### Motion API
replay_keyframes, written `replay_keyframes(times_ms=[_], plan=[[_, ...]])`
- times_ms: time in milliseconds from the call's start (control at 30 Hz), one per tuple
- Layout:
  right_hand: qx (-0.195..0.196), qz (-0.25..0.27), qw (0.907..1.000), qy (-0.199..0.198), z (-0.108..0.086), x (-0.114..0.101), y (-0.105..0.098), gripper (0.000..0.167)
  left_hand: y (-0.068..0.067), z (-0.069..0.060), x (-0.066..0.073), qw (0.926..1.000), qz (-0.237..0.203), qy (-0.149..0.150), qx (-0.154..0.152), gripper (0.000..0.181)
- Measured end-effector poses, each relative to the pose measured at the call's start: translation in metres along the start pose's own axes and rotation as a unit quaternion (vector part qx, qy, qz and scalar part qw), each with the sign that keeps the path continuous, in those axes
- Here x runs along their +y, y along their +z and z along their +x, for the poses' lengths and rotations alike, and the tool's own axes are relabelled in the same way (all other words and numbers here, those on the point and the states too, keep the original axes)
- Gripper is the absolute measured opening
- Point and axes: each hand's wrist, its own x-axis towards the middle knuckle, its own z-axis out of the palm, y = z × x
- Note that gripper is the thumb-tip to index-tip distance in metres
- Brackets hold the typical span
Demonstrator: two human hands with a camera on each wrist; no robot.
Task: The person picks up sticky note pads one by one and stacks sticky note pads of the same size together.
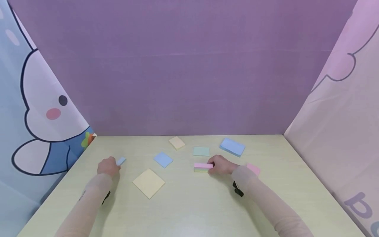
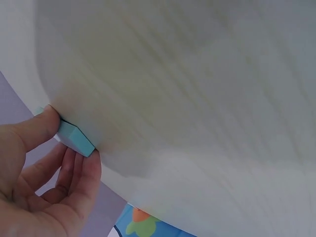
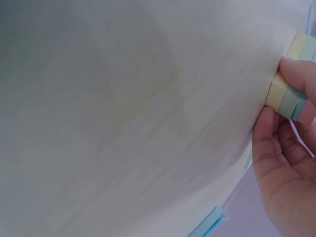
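At the table's left, my left hand (image 1: 108, 167) pinches a small light blue pad (image 1: 120, 161); the left wrist view shows this teal-looking pad (image 2: 75, 138) between thumb and fingers of the hand (image 2: 59, 182). Right of the middle, my right hand (image 1: 222, 164) grips the right end of a layered stack (image 1: 202, 167), pink on top with green and yellow below. In the right wrist view the hand (image 3: 291, 163) holds the stack (image 3: 287, 96) by thumb and fingers, its yellow, green, blue and pink layers showing. Part of the stack is hidden by the fingers.
A large yellow square (image 1: 149, 183) lies between the hands. Behind are a blue square (image 1: 163, 159), a small yellow pad (image 1: 176, 143), a green pad (image 1: 201, 151) and a thick blue pad (image 1: 232, 146). A pink pad (image 1: 253, 169) is partly behind the right forearm.
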Motion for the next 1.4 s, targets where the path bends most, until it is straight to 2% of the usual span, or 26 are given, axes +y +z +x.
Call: replay_keyframes(times_ms=[867,1400], plan=[[0.001,-0.002,1.0000,0.007,0.002,0.002,-0.001,0.018,-0.010,-0.007,0.006,0.9995,-0.010,0.031,-0.003,0.023],[-0.002,0.006,0.9999,0.012,0.003,0.002,0.000,0.019,-0.014,-0.011,0.005,0.9992,-0.016,0.025,-0.027,0.025]])
